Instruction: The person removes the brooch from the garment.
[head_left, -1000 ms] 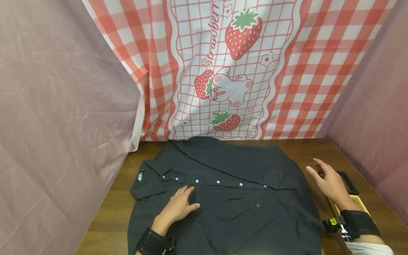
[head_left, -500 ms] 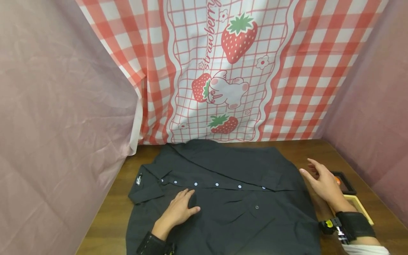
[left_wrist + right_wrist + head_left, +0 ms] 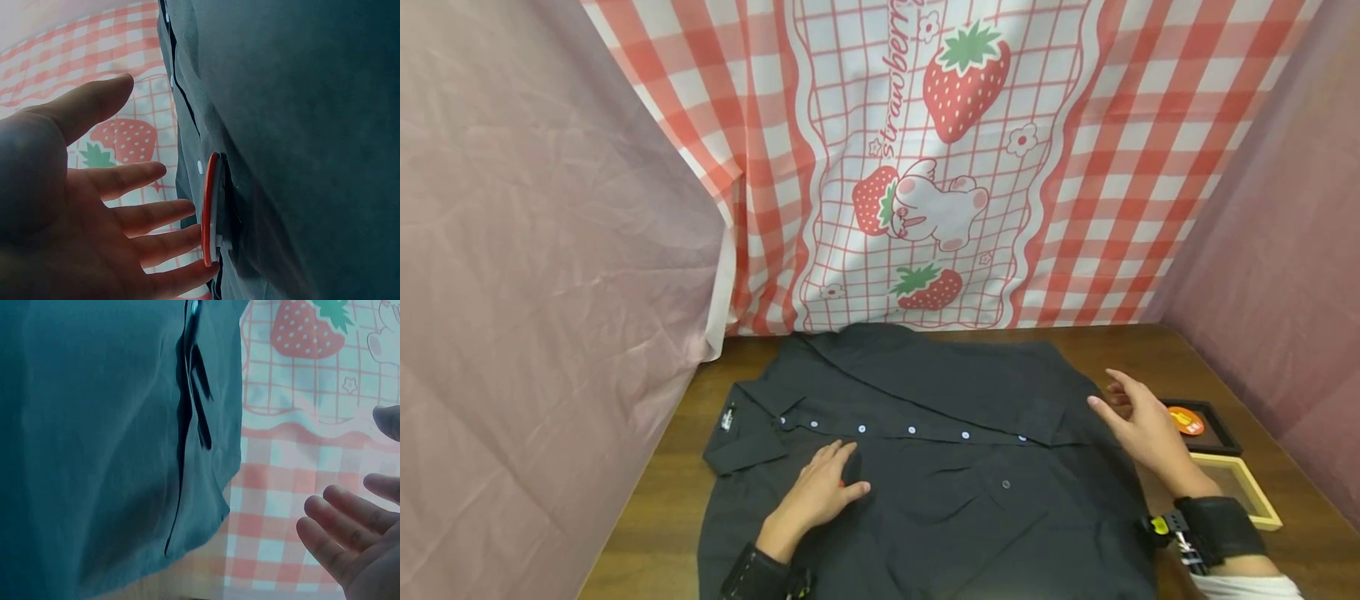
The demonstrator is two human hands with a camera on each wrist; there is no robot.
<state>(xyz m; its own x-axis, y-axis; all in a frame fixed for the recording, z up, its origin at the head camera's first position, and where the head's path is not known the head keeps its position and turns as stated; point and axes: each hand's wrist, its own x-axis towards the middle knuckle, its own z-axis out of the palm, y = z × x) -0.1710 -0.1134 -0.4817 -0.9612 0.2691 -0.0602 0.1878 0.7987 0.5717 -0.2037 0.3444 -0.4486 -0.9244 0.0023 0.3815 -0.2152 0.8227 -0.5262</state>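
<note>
- A dark shirt (image 3: 940, 508) lies spread across the wooden table (image 3: 640, 525), collar to the left, with a row of pale buttons (image 3: 913, 430) running across it
- The left hand (image 3: 820, 492) is over the shirt's left part, just below the buttons, its fingers extended and the thumb held out to the side; nothing is clasped in it
- A thin red-rimmed disc (image 3: 210, 212) is at that hand's fingertips, against the shirt; seen from the left wrist it appears edge-on, and I can't tell whether the little finger touches it
- The right hand (image 3: 1142, 425) hovers by the shirt's right edge, fingers loosely bent, thumb apart, palm holding nothing
- Just beyond it, an orange round badge (image 3: 1186, 420) lies inside a black frame (image 3: 1231, 440) on the table
- A pale yellow frame (image 3: 1266, 505) sits directly in front of the black one, partly hidden by the right forearm
- Both wrists wear black bands (image 3: 1221, 527)
- Behind the table hangs a red-and-white checked cloth (image 3: 1150, 150) printed with strawberries, between plain pinkish drapes (image 3: 550, 250)
</note>
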